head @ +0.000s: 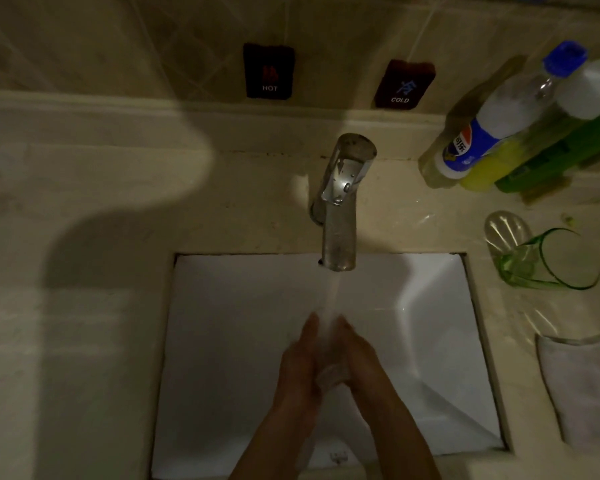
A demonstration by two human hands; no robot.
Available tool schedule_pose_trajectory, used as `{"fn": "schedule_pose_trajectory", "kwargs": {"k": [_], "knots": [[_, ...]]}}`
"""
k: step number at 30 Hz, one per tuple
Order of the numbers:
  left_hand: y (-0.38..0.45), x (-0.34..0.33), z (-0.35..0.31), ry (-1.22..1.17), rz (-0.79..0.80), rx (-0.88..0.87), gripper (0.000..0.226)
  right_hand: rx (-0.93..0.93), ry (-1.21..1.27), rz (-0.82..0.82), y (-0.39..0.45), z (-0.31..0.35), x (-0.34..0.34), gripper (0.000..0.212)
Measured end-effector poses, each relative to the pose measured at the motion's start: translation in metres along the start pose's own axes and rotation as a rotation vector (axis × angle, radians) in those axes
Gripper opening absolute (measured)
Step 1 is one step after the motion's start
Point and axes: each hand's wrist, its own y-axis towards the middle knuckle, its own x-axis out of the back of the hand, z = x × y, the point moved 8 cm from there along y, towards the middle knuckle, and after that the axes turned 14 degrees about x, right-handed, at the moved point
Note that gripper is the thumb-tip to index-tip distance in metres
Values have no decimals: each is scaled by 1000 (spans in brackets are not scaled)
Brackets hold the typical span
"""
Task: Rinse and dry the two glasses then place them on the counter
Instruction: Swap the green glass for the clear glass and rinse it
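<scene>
From the head view, a clear glass (331, 372) is clamped between the left hand (300, 362) and right hand (359, 358), under the tap (340, 216) stream. Being wet, it could be let slip into the sink (222, 341). The green glass (551, 261) is left well right of the grip, on the counter (84, 341), near a cloth (582, 386).

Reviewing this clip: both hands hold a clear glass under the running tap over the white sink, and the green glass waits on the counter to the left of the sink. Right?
Not quite. The head view shows the green-tinted drinking glass on the counter to the right of the white square sink, not the left. The rest holds: the left hand and right hand hold a clear glass under the chrome tap.
</scene>
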Motion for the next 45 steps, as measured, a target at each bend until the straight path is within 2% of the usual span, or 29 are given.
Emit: {"fn": "schedule_pose_trajectory", "kwargs": {"k": [1,3,5,6,8,11,13,18,20,23,26,29,34,38,40,42,45], "knots": [[-2,4,-2,46,-20,-8,48,-13,27,0,-2,2,-1,46],[-4,10,-3,88,-34,7,64,-34,70,-8,-5,4,-4,50],[-1,12,-3,55,6,77,85,12,92,3,-9,9,-7,52],[0,13,-4,23,16,105,86,61,95,-12,-10,11,-7,46],[1,16,-11,46,0,117,78,105,173,-62,-11,7,1,32],[0,14,-20,163,9,72,68,41,376,-54,-16,-1,5,38],[-4,11,-19,252,-13,31,60,61,422,-2,-19,-4,1,43],[-7,4,-22,333,-96,-57,50,149,456,-77,-22,-4,12,25],[-4,6,-28,306,-113,-78,47,200,418,-32,-19,8,12,20],[-4,16,-32,212,-95,-58,44,265,261,107,-20,23,1,31],[-5,20,-30,199,-45,-48,49,277,213,77,-24,23,8,13],[-6,20,-30,170,-50,-59,48,273,207,-11,-27,27,34,24],[-12,13,-29,182,-24,-61,39,627,-66,-46,-41,109,73,30],[-18,8,-32,179,-14,-72,40,1082,-208,20,-82,201,63,31],[-15,10,-30,160,11,-68,58,1310,-500,-3,-105,234,47,40],[-16,9,-31,165,34,-80,66,1485,-771,-68,-118,253,31,51],[-16,8,-34,169,46,-116,61,1530,-997,-105,-111,254,11,61]]}}
